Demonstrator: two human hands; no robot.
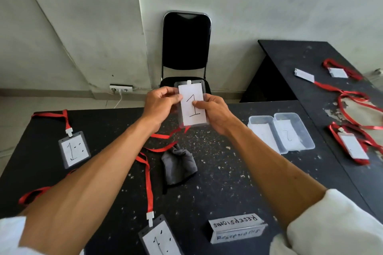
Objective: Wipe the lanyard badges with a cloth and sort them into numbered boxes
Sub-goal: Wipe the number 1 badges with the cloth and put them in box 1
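Holding the badge above the speckled black table, my left hand pinches its edge and my right hand pinches the "1" card. I'd grip the edges only, leaving its faces free for the cloth below. Boxes sit to the right; a chair stands by the scuffed wall.

Bare hands, white sleeves, perhaps rolled

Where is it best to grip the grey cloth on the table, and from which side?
Probably pinch the grey cloth by its bunched middle ridge, from above on the right: it is crumpled, folds raised, and a red lanyard strap lies at its far left corner.
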